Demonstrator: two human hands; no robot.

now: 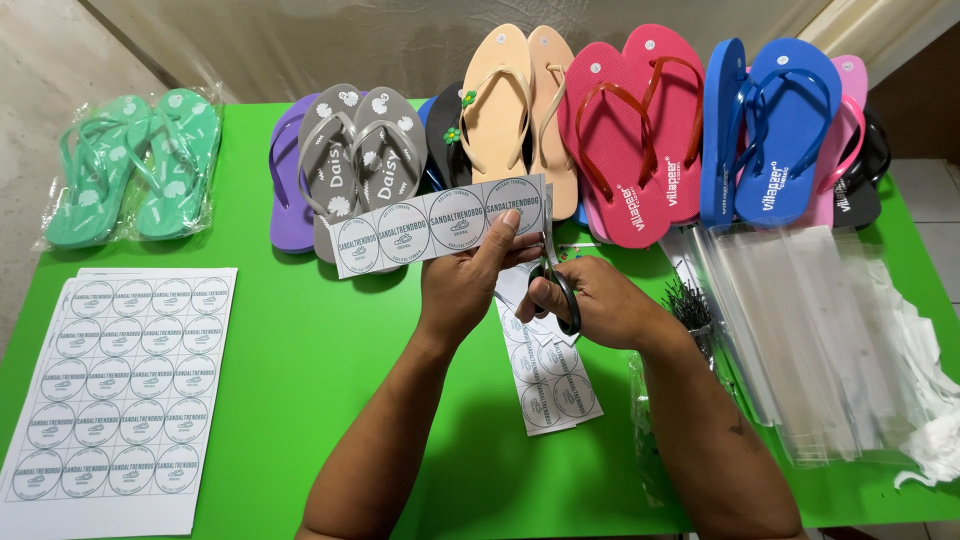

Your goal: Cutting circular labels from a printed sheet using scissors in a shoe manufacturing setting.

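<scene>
The left hand pinches a paper strip of round labels between thumb and fingers, gripping it near its right end so that the strip juts out to the left, raised above the green counter. The right hand is clenched through the dark handles of a pair of scissors, whose blades point up toward the right end of the strip; whether the blades touch the paper cannot be told.

Directly under both hands, more cut strips of the same round labels lie on the counter, overlapping one another. To the right of the right forearm sits a small heap of thin dark fasteners, and beyond it a spread stack of clear plastic sleeves with crumpled white paper at the far right edge.

At the near left corner lies a stack of uncut label sheets, each printed with rows of circles. Along the back of the counter stands a row of flip-flops: a green pair in a clear bag at far left, then a grey pair with daisies over a purple one, a beige pair, a red pair, a blue pair, and pink and black ones at the right end.
</scene>
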